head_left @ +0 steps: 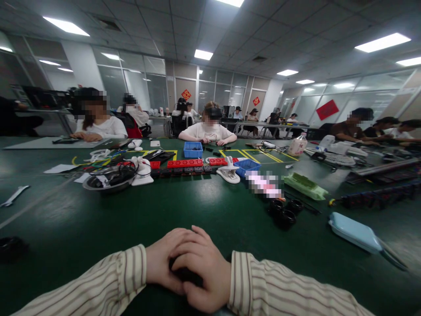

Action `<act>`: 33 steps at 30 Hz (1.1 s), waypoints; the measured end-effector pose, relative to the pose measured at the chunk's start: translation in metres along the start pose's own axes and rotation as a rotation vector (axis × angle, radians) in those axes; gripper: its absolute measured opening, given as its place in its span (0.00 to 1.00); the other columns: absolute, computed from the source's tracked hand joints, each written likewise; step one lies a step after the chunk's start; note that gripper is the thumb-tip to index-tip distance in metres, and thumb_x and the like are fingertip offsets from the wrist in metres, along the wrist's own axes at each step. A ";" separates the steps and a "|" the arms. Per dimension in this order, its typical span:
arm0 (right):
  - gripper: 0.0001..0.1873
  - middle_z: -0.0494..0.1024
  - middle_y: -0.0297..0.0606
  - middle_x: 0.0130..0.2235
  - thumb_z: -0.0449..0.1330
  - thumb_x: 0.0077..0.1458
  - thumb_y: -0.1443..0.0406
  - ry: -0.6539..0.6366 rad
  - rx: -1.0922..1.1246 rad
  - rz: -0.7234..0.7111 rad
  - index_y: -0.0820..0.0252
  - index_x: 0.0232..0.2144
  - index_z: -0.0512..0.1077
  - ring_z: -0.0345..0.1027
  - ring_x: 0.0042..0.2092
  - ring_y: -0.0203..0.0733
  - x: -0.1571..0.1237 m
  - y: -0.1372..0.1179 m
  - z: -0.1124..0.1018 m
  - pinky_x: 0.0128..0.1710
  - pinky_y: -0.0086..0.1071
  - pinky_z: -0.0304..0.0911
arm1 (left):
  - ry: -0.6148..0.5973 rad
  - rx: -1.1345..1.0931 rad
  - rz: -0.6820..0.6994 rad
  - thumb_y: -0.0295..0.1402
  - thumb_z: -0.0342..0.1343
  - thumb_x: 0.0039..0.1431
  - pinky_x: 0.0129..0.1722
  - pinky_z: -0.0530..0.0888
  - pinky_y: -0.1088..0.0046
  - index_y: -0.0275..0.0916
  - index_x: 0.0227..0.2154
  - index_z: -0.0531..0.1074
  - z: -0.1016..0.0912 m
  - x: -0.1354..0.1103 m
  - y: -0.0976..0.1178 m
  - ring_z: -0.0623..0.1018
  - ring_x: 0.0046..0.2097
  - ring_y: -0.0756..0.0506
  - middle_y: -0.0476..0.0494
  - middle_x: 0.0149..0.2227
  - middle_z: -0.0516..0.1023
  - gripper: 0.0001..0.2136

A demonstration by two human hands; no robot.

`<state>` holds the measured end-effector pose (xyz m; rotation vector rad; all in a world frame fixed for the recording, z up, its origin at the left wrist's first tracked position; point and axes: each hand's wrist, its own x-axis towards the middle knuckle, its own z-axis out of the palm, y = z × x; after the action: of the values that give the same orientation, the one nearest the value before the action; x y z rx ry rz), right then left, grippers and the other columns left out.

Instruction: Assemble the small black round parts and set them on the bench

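Note:
My left hand (164, 259) and my right hand (205, 270) are together above the near edge of the green table, both in striped cuffs. The right hand's fingers curl over the back and fingers of the left. Between the two palms a dark patch shows, perhaps a small black object; the hands cover most of it, so its kind cannot be made out. Both hands are closed around that spot. Ahead of them lies bare green tabletop (184, 206). To the right, beyond the hands, sit several round black parts (287, 217).
Across the middle stand a bowl of black parts (107, 186), white clamps (229, 171), red blocks (184, 163) and blue bins (193, 149). At right lie a light-blue case (355, 231) and green pouch (305, 186); at left, a wrench (15, 196). A person (208, 129) sits opposite.

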<state>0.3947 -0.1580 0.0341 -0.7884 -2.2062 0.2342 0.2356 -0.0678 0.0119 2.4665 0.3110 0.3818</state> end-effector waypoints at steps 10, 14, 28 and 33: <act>0.18 0.67 0.35 0.31 0.57 0.44 0.51 0.075 -0.215 0.281 0.60 0.29 0.64 0.58 0.36 0.40 -0.002 0.005 0.011 0.40 0.37 0.53 | 0.129 0.220 -0.188 0.42 0.65 0.32 0.57 0.51 0.46 0.38 0.40 0.66 0.015 -0.004 0.021 0.68 0.46 0.39 0.42 0.41 0.69 0.29; 0.10 0.72 0.35 0.34 0.53 0.41 0.64 0.061 -0.109 0.142 0.58 0.31 0.66 0.60 0.39 0.40 0.000 0.001 0.005 0.43 0.37 0.53 | 0.050 0.144 -0.094 0.35 0.65 0.32 0.52 0.64 0.59 0.39 0.35 0.70 0.005 0.001 0.011 0.67 0.45 0.41 0.45 0.40 0.68 0.21; 0.23 0.69 0.43 0.43 0.51 0.49 0.51 0.128 -0.039 0.110 0.61 0.40 0.64 0.60 0.46 0.43 -0.001 -0.004 0.000 0.51 0.43 0.50 | 0.089 0.144 -0.073 0.52 0.64 0.29 0.59 0.50 0.49 0.40 0.53 0.56 0.012 -0.009 0.003 0.60 0.55 0.34 0.37 0.54 0.60 0.45; 0.23 0.66 0.38 0.34 0.54 0.47 0.46 0.158 -0.133 0.297 0.60 0.30 0.65 0.58 0.37 0.41 -0.003 0.002 0.007 0.41 0.38 0.55 | 0.161 0.228 -0.208 0.51 0.63 0.31 0.58 0.48 0.45 0.39 0.42 0.63 0.017 -0.009 0.020 0.67 0.48 0.37 0.40 0.44 0.68 0.34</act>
<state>0.3915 -0.1577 0.0266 -1.1694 -1.9671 0.1652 0.2358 -0.0953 0.0095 2.5958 0.7078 0.4789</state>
